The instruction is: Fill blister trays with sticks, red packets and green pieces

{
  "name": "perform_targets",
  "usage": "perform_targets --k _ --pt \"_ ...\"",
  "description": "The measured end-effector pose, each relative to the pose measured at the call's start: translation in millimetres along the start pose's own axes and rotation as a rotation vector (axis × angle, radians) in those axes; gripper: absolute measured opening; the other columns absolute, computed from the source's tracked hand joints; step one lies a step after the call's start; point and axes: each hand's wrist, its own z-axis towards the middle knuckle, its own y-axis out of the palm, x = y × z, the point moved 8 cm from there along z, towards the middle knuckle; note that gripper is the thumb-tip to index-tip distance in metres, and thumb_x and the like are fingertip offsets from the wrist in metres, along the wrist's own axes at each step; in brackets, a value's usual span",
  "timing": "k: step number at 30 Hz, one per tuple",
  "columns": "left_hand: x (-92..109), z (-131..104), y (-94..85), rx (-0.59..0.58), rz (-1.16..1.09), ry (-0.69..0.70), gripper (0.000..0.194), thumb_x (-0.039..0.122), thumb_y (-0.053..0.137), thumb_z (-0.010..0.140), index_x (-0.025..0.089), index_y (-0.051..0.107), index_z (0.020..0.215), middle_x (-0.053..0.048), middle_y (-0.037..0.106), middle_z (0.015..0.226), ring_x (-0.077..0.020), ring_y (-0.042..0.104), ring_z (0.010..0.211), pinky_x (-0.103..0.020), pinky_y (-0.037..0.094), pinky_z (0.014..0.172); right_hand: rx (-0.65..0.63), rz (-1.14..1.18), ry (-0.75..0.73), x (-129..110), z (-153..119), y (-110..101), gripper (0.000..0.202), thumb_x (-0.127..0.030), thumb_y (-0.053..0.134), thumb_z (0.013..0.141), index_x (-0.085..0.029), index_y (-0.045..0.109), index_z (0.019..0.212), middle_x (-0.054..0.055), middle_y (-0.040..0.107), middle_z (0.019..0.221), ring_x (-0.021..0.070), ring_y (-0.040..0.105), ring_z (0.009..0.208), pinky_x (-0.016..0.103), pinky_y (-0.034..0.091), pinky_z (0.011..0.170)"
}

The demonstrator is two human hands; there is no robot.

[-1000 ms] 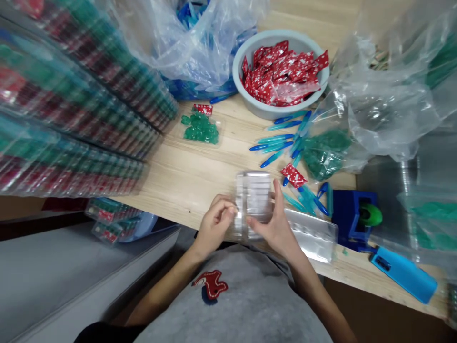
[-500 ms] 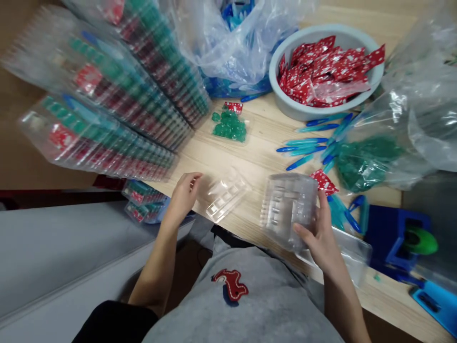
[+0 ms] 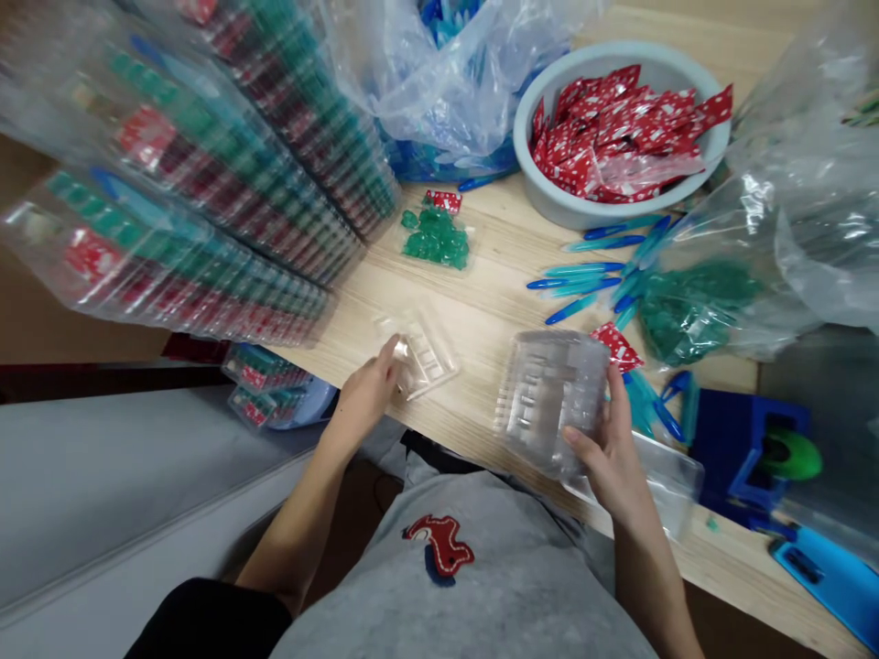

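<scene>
My left hand [image 3: 371,389] has its thumb and fingers closed at the near-left side of a single clear plastic blister tray [image 3: 429,357], which lies at an angle on the wooden table and is a little blurred. My right hand [image 3: 611,453] grips a stack of nested clear blister trays [image 3: 549,398] by its right side, thumb on top. Just beyond that stack lies a red patterned packet [image 3: 617,346]. Farther off, a small heap of green translucent pieces [image 3: 438,238] sits in clear plastic, with a small red packet [image 3: 445,201] beside it.
Tall rows of filled blister packs [image 3: 199,229] stand at left. A grey basin [image 3: 518,146] holds red packets. Blue pens [image 3: 577,284], a bag of green pieces [image 3: 700,307] and a blue tape dispenser [image 3: 728,448] are at right. A plastic bag [image 3: 453,101] stands behind.
My left hand has moved right and forward onto the single tray, which has shifted slightly left and turned. My right hand keeps its hold on the stack.
</scene>
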Motion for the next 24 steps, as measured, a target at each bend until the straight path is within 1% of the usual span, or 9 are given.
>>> perform_targets --k 3,6,8,10,11,13,17,20,24 --pt "-0.4 -14.7 -0.5 -0.012 0.013 -0.059 0.050 0.035 0.051 0.091 0.011 0.050 0.135 0.000 0.057 0.058 -0.0195 0.056 0.053 -0.028 0.044 0.057 0.015 0.028 0.027 -3.0 -0.8 2.2 0.103 -0.062 0.065 0.076 -0.036 0.004 0.154 0.004 0.006 0.165 0.0313 0.012 0.151 0.059 0.014 0.120" --pt "20.8 -22.1 -7.2 0.056 -0.100 -0.069 0.048 0.037 0.046 0.093 0.010 0.052 0.131 -0.008 0.066 0.073 -0.0224 0.063 0.064 -0.032 0.047 0.062 0.003 0.062 0.056 -6.0 -1.3 6.5 0.112 -0.068 0.067 0.071 -0.032 0.001 0.154 0.007 0.005 0.165 0.0314 0.014 0.151 0.058 0.013 0.120" --pt "58.8 -25.7 -2.3 -0.007 -0.379 0.052 0.036 0.037 0.046 0.093 0.017 0.062 0.117 -0.009 0.070 0.090 -0.0212 0.066 0.079 -0.031 0.051 0.071 -0.028 0.066 0.071 -7.2 -3.3 12.2 0.116 -0.070 0.067 0.069 -0.032 -0.002 0.154 0.009 0.005 0.165 0.0310 0.015 0.150 0.057 0.015 0.120" --pt "108.2 -33.7 13.3 -0.232 -0.720 0.200 0.026 0.037 0.050 0.090 0.021 0.069 0.099 -0.005 0.072 0.093 -0.0183 0.067 0.084 -0.028 0.052 0.075 -0.066 0.044 0.074 -8.3 -7.2 19.5 0.116 -0.071 0.065 0.070 -0.032 -0.004 0.154 0.009 0.004 0.165 0.0305 0.014 0.151 0.058 0.018 0.119" --pt "129.2 -38.6 21.9 -0.351 -0.846 0.229 0.024 0.036 0.053 0.089 0.021 0.070 0.096 -0.004 0.072 0.091 -0.0173 0.067 0.083 -0.027 0.052 0.073 -0.072 0.022 0.068 -9.1 -9.7 22.4 0.115 -0.071 0.064 0.071 -0.031 -0.003 0.155 0.009 0.004 0.165 0.0304 0.011 0.151 0.059 0.018 0.119" --pt "154.4 -43.4 33.3 -0.451 -0.988 0.214 0.019 0.033 0.057 0.085 0.021 0.070 0.090 -0.002 0.072 0.086 -0.0163 0.067 0.080 -0.026 0.053 0.073 -0.065 -0.029 0.047 -11.2 -14.6 26.1 0.112 -0.071 0.064 0.072 -0.030 -0.001 0.155 0.009 0.004 0.165 0.0302 0.007 0.152 0.060 0.015 0.119" --pt "159.3 -41.1 36.1 -0.412 -1.005 0.182 0.014 0.031 0.061 0.082 0.020 0.069 0.084 -0.002 0.072 0.087 -0.0163 0.065 0.083 -0.027 0.051 0.079 -0.069 -0.074 0.028 -14.9 -19.5 29.3 0.112 -0.069 0.065 0.073 -0.029 0.000 0.155 0.010 0.006 0.165 0.0289 0.003 0.152 0.058 0.011 0.121" --pt "153.1 -41.5 32.3 -0.396 -0.973 0.166 0.013 0.030 0.059 0.082 0.020 0.069 0.084 0.000 0.069 0.082 -0.0148 0.062 0.077 -0.025 0.049 0.072 -0.089 -0.074 0.038 -18.3 -17.8 31.5 0.116 -0.069 0.067 0.070 -0.029 -0.001 0.155 0.011 0.005 0.164 0.0300 0.005 0.152 0.058 0.013 0.121" --pt "145.8 -47.5 30.6 -0.278 -1.021 0.068 0.006 0.024 0.061 0.077 0.019 0.064 0.074 0.003 0.057 0.067 -0.0117 0.051 0.063 -0.021 0.041 0.058 -0.096 -0.017 0.046 -23.7 -15.4 40.7 0.119 -0.067 0.067 0.070 -0.026 -0.006 0.155 0.017 0.027 0.157 0.0339 0.027 0.146 0.060 0.023 0.117"
